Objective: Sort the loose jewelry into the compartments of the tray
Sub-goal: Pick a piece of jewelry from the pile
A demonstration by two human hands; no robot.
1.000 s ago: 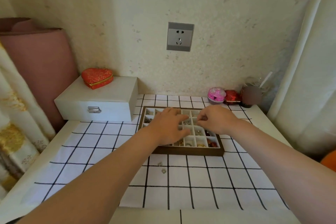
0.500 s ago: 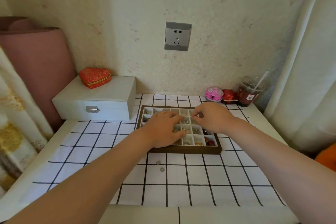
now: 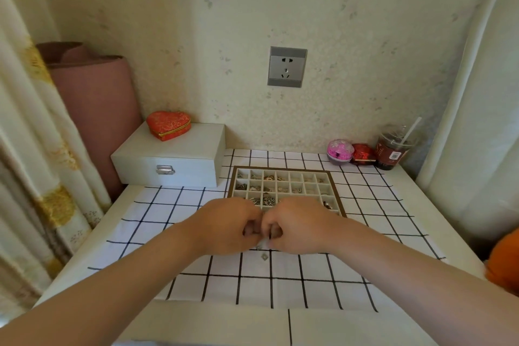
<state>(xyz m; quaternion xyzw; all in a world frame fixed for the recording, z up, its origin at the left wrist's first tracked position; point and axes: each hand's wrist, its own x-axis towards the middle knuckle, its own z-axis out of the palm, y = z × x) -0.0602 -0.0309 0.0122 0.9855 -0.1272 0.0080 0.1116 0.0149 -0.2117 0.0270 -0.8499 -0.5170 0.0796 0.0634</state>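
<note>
The left hand (image 3: 224,229) and right hand (image 3: 297,226) are meeting knuckle to knuckle over the checked cloth (image 3: 157,222) on the tabletop (image 3: 213,323), both curled and together pinching a small pale piece (image 3: 262,244) too blurred to identify. They are hovering at the near edge of the brown-framed tray (image 3: 335,191), whose compartments are holding small jewelry, while one loose square piece (image 3: 264,257) is lying on the cloth just in front of the hands. A white box (image 3: 174,157) carrying a red heart-shaped case (image 3: 168,124) is sitting left of the tray.
</note>
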